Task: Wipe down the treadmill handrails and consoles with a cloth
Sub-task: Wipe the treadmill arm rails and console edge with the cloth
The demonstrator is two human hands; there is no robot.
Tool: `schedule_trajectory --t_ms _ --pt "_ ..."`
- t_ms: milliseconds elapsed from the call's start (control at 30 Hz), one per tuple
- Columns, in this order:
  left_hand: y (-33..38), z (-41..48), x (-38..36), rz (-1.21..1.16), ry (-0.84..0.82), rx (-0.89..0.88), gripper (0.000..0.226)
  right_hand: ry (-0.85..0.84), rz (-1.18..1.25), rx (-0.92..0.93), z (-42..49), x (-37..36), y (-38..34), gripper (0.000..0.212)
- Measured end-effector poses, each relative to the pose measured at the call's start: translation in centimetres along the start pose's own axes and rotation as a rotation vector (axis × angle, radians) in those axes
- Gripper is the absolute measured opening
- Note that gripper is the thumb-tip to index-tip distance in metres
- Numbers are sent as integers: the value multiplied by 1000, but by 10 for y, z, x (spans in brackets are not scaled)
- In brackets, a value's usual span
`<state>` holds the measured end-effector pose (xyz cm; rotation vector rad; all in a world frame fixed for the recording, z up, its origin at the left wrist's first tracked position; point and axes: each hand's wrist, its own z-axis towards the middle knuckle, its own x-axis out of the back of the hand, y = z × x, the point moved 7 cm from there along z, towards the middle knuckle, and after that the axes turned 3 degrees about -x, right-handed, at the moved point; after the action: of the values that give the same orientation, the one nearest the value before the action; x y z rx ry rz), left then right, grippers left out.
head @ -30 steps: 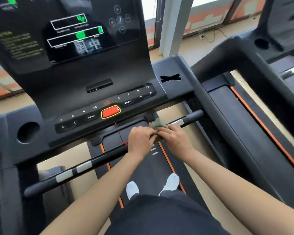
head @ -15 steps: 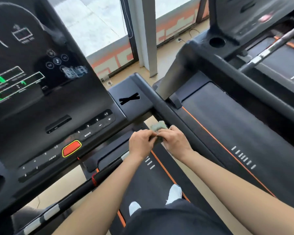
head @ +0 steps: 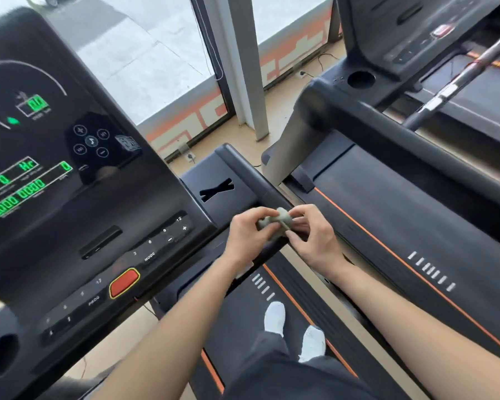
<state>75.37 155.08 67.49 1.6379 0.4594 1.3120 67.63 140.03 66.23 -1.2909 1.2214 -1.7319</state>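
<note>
A small grey-green cloth (head: 274,221) is bunched up between both hands at the right end of the treadmill's front bar. My left hand (head: 247,235) pinches its left side and my right hand (head: 311,239) pinches its right side, fingers curled round it. The black console (head: 70,174) with green readouts and a red stop button (head: 124,282) rises to the left. The black right handrail (head: 260,183) runs from the console's corner down past my hands. Most of the front bar is hidden under my hands and arms.
A second treadmill (head: 416,197) stands close on the right, with its own handrail, cup holder (head: 360,79) and belt. A white pillar (head: 243,67) and a window are ahead. My white shoes (head: 275,316) stand on the belt below.
The view has swung right and up, away from the console's middle. Both hands have lifted the cloth off the front bar and now bunch it between the fingers near the right handrail.
</note>
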Motion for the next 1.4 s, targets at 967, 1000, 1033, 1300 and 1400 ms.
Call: schedule_trajectory --t_ms 967,1000,1033,1300,1400 --pt "-43 100 33 350 59 -135 18 -200 -675 -402 15 -12 59 79" --pt "-42 94 31 361 17 -194 19 -200 -660 -410 14 -12 60 79" --pt "-42 89 31 383 -23 -246 19 -200 -646 -419 14 -11 62 80" --pt "-75 129 84 587 6 -134 20 -208 -521 -467 18 -7 68 86" --pt "-79 141 89 554 68 -42 22 -221 -483 -472 19 -7 71 88"
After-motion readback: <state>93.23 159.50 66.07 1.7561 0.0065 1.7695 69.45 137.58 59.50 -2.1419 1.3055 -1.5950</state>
